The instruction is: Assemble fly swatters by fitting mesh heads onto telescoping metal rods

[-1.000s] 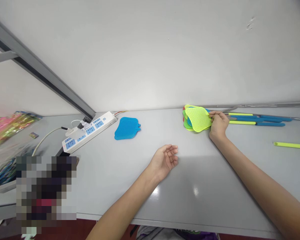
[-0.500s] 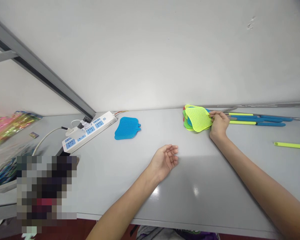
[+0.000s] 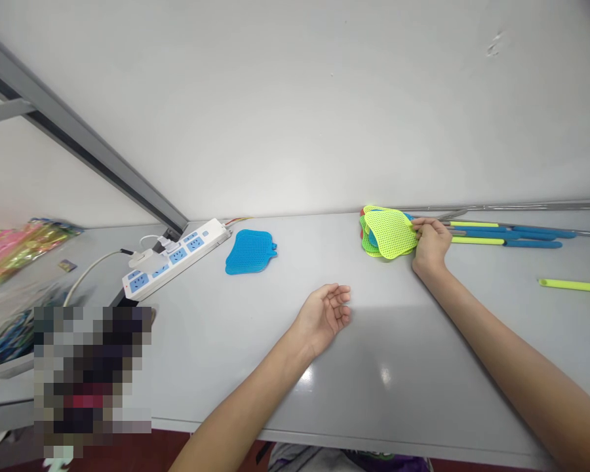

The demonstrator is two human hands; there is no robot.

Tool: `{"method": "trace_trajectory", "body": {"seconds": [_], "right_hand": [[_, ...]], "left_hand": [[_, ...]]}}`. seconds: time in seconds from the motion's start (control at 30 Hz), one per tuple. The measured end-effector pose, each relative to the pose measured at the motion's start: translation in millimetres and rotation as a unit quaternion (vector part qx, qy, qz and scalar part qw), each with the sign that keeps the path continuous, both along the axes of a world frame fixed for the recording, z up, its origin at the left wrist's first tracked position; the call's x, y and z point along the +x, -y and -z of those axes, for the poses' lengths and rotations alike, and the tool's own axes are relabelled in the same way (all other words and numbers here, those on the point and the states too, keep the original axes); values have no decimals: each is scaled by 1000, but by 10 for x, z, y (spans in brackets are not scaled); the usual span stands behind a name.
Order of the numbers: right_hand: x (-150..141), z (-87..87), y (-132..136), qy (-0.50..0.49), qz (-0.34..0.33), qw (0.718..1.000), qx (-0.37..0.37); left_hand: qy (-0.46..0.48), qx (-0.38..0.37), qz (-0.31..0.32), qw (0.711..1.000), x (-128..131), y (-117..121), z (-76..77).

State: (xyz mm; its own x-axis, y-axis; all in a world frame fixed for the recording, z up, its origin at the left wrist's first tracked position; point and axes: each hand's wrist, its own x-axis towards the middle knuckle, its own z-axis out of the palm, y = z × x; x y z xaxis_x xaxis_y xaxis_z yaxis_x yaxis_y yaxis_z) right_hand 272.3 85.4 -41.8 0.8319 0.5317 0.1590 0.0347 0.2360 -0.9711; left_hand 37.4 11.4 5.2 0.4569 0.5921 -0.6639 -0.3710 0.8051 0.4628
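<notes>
My right hand (image 3: pixel 431 244) is closed on the neck of a yellow-green fly swatter (image 3: pixel 392 235), whose perforated head lies on top of a pile. Beneath it show the edges of green, blue and red swatter heads. Handles with blue and yellow-green grips (image 3: pixel 531 244) stretch out to the right of that hand. Palm sideways, my left hand (image 3: pixel 324 318) rests on the table, fingers loosely bent and apart, holding nothing. Up and left of it lies a loose blue swatter head (image 3: pixel 250 252) with a short neck pointing right.
A white power strip (image 3: pixel 177 259) with plugs and a cable lies at the left. Farther left are bagged colourful items (image 3: pixel 27 246). A yellow-green tube (image 3: pixel 575 286) lies at the right edge of the grey table (image 3: pixel 201 354). A wall (image 3: pixel 324 131) rises behind; a pixelated patch covers the lower left.
</notes>
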Motion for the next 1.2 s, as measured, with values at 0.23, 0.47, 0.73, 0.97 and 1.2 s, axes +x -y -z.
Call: {"method": "trace_trajectory", "body": {"seconds": [0.23, 0.47, 0.73, 0.97, 1.2], "right_hand": [[-8, -13, 8, -7, -3, 1000, -4], [-1, -7, 5, -4, -13, 1000, -3], [10, 16, -4, 3, -15, 1000, -5], [18, 28, -6, 20, -13, 1000, -13], [9, 27, -4, 32, -11, 999, -12]], "left_hand": [[-2, -5, 1, 1000, 3, 4, -4], [-1, -2, 1, 1000, 3, 6, -3], [-4, 0, 2, 1000, 5, 3, 6], [-5, -2, 2, 1000, 3, 1, -6], [-3, 4, 6, 1000, 7, 4, -3]]}}
